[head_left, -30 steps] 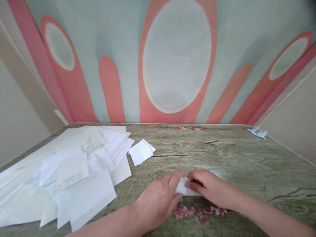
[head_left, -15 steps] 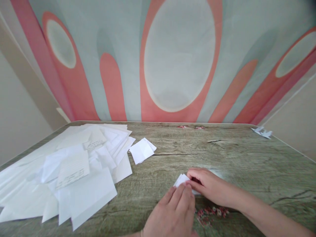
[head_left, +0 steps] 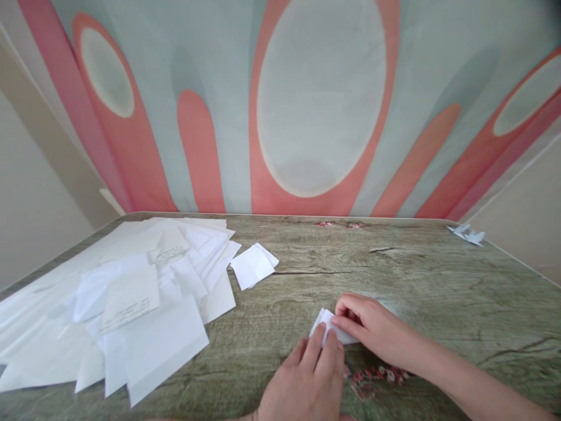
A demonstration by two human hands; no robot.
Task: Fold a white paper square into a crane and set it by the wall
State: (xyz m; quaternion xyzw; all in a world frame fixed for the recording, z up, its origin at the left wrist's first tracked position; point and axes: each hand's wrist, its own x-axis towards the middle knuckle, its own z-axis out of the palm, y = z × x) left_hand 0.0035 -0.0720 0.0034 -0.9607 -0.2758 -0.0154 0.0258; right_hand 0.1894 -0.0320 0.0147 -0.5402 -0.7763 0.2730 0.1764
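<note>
A small folded white paper (head_left: 327,320) lies on the wood-grain table in front of me. My left hand (head_left: 307,374) rests over its near left part, fingers stretched out and pressing it flat. At the paper's right side, my right hand (head_left: 366,324) has thumb and forefinger closed in a pinch on its edge. The rest of the right fingers are curled in. Part of the paper is hidden beneath the left fingers.
A large heap of white paper sheets (head_left: 162,333) covers the table's left side. Near it lies a small stack of square papers (head_left: 253,266). A cut or folded paper piece (head_left: 468,234) sits at the far right corner. Behind the table rises a patterned wall (head_left: 322,105).
My left fingers have drawn slightly back and spread, showing more of the folded paper. My right hand has shifted a little to the right.
</note>
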